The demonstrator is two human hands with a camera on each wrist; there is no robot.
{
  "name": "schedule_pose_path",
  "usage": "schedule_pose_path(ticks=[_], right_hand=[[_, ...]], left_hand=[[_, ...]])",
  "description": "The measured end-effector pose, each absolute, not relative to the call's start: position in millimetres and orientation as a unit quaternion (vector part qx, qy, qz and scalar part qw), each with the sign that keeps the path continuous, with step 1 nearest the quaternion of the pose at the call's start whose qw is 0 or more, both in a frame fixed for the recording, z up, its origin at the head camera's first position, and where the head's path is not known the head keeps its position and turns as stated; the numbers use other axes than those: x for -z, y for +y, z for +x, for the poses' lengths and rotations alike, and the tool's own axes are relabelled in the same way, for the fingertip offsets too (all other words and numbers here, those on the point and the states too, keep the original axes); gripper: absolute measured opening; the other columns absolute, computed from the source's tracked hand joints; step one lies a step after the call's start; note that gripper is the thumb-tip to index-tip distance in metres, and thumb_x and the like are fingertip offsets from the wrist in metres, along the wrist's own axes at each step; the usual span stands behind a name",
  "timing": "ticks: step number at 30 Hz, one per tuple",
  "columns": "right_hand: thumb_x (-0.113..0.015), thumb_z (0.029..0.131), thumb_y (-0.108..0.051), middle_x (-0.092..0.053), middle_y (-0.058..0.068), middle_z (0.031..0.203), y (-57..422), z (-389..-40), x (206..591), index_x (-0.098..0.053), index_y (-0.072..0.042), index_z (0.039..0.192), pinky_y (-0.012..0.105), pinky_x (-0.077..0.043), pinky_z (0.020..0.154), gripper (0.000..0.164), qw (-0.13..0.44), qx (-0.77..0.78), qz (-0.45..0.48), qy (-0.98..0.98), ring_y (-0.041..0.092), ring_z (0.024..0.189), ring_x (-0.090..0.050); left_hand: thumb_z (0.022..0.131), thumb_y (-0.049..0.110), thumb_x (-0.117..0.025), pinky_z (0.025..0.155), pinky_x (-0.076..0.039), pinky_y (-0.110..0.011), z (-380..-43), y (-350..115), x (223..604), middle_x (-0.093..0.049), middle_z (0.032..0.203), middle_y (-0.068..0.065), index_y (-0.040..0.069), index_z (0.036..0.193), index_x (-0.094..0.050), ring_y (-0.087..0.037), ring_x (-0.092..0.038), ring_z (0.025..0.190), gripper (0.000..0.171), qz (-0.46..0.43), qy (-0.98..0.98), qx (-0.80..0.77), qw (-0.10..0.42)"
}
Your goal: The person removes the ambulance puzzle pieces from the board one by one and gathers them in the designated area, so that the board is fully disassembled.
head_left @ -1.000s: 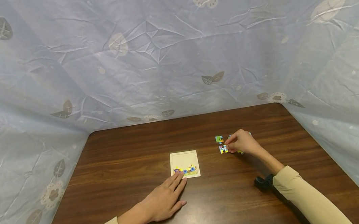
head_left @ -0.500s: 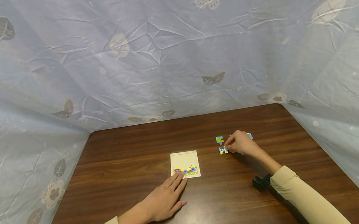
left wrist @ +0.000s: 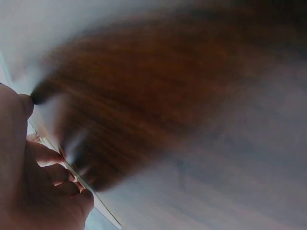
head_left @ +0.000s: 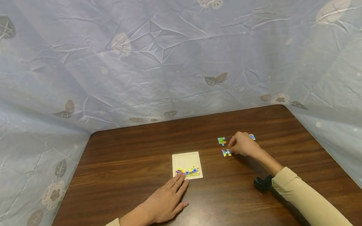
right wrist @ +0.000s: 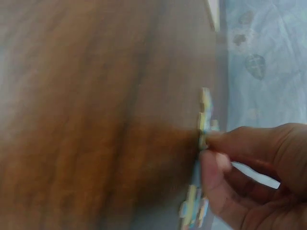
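My left hand lies flat, fingers straight, with the fingertips on the lower left of a pale square puzzle tray. A strip of fitted pieces, printed with a yellow and blue vehicle, fills the tray's bottom. In the left wrist view, the fingers rest along the tray's edge. To the right, my right hand pinches a colourful jigsaw piece between thumb and index finger, close over the table. The right wrist view shows that pinch, the piece seen edge-on.
A green jigsaw piece lies just behind the held one. Another piece shows beyond the right hand, which hides part of the group. A dark wrist device hangs at the right cuff. Patterned cloth surrounds the brown table.
My right hand has shifted slightly left and lowered a little, and the pinched jigsaw piece has come slightly nearer to me. The left hand and the tray stay put.
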State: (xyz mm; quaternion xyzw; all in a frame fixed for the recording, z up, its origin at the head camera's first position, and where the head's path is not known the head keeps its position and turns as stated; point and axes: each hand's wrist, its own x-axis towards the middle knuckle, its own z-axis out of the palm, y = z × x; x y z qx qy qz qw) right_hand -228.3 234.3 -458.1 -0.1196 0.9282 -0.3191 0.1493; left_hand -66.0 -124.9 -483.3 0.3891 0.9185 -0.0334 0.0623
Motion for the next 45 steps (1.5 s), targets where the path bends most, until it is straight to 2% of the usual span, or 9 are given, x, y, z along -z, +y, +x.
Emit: schedule_pose_path(ticks=[28, 45], right_hand=[[-0.077, 0.091, -0.005, -0.078, 0.007, 0.081, 232.6, -226.7, 455.7, -0.081, -0.004, 0.087, 0.025, -0.052, 0.052, 0.006, 0.164, 0.296, -0.109, 0.935, 0.016, 0.065, -0.069], [-0.077, 0.092, -0.005, -0.079, 0.009, 0.086, 231.9, -227.3, 456.3, -0.082, -0.003, 0.091, 0.026, -0.054, 0.054, 0.006, 0.166, 0.298, -0.113, 0.933, 0.016, 0.066, -0.070]], left_hand=[[0.114, 0.052, -0.026, 0.133, -0.030, -0.044, -66.8, -124.6, 482.0, -0.022, 0.175, -0.020, 0.005, 0.166, -0.029, -0.032, -0.022, 0.164, 0.070, 0.388, 0.918, 0.026, 0.073], [0.114, 0.054, -0.024, 0.133, -0.029, -0.044, -67.8, -125.1, 483.0, -0.019, 0.176, -0.018, 0.006, 0.167, -0.026, -0.032, -0.020, 0.165, 0.071, 0.384, 0.920, 0.020, 0.081]])
